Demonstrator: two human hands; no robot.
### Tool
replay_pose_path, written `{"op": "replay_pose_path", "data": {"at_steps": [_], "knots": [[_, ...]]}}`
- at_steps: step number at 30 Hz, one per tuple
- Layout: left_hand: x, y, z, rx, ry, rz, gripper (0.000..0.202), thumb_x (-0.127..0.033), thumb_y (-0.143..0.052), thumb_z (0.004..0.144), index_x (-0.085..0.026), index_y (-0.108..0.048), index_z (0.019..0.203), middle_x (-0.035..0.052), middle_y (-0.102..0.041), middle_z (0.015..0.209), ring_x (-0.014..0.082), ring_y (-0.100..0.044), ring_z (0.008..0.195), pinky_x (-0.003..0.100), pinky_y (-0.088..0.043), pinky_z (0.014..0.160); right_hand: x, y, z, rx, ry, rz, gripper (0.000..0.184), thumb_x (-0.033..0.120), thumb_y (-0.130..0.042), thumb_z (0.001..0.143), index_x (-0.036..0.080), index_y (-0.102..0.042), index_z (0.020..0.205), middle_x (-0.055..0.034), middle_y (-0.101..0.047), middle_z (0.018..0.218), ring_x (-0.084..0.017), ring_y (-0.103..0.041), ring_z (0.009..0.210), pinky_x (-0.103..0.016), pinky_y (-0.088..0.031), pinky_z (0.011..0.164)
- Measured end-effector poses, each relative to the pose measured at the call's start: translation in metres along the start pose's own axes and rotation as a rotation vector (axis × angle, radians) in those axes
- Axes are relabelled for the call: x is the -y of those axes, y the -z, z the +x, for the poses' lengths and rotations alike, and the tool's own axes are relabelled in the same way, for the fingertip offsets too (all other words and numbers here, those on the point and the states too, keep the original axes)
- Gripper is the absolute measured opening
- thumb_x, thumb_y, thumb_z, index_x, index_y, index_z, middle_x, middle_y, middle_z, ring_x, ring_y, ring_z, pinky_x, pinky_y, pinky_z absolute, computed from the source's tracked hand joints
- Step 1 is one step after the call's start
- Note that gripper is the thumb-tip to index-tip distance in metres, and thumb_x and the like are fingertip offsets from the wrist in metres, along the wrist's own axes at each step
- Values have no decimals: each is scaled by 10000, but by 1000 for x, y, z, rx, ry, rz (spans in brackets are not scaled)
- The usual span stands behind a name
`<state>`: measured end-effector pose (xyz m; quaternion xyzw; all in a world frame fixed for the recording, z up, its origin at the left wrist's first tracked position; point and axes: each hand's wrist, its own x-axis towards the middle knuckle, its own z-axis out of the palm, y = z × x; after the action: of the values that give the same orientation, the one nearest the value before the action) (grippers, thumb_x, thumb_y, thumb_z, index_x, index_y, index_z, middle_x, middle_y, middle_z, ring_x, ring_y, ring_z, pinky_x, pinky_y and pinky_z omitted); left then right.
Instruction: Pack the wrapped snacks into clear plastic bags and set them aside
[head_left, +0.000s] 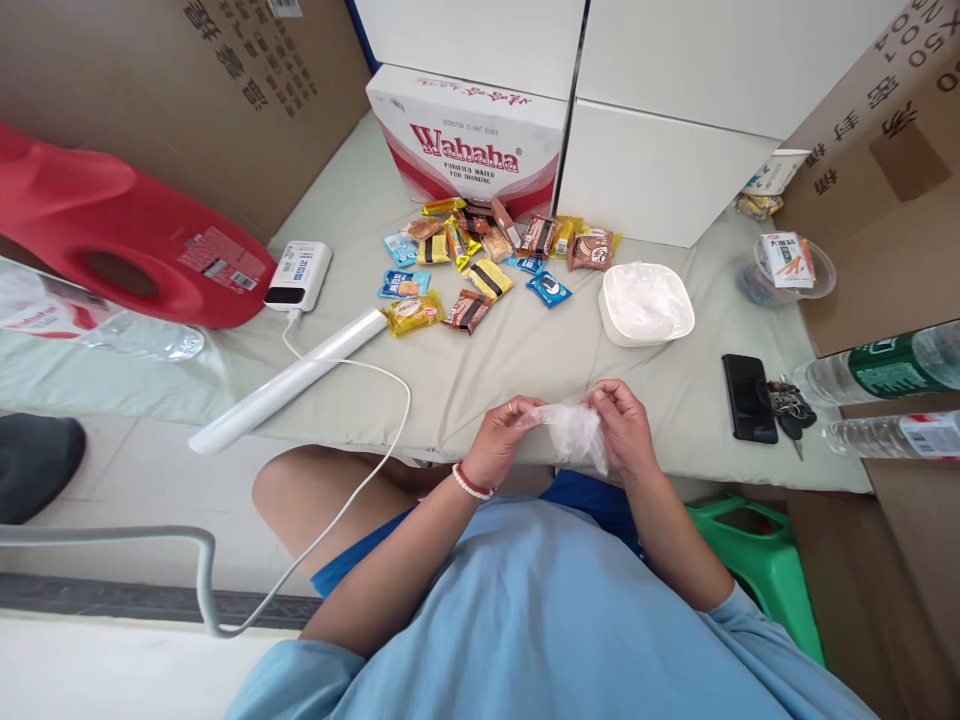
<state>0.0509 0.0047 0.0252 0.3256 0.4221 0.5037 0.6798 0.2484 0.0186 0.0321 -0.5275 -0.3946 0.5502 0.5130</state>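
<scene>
My left hand (502, 440) and my right hand (622, 425) are both closed on a thin clear plastic bag (574, 432), held between them just above the near edge of the cloth-covered surface (525, 370). A beaded bracelet sits on my left wrist. Farther back lies a scatter of several small wrapped snacks (480, 260). To the right of them stands a white bowl (645, 303) with clear plastic inside it.
A Wahaha water carton (472, 140) and white boxes stand at the back. A power bank (298, 275), a white tube (289, 380) and a red jug (112, 235) lie left. A black phone (748, 397), keys (791, 408) and water bottles (885, 370) lie right.
</scene>
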Motion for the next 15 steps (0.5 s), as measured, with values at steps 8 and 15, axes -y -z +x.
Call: {"op": "replay_pose_path", "data": {"at_steps": [8, 15], "knots": [[-6, 17, 8, -172, 168, -496, 317, -452, -833, 788, -196, -647, 757, 15, -735, 832, 155, -683, 820, 326, -559, 833, 1, -1, -1, 82, -202, 455, 271, 422, -807, 805, 275, -598, 892, 35, -524, 727, -147, -562, 728, -302, -535, 732], [-4, 23, 14, -366, 166, -445, 389, -536, -819, 787, -190, -678, 892, -2, -728, 808, 121, -672, 711, 238, -514, 616, -1, -7, -5, 28, -166, 487, 305, 472, -805, 822, 269, -583, 867, 19, -607, 839, -145, -626, 817, -283, -543, 742]]}}
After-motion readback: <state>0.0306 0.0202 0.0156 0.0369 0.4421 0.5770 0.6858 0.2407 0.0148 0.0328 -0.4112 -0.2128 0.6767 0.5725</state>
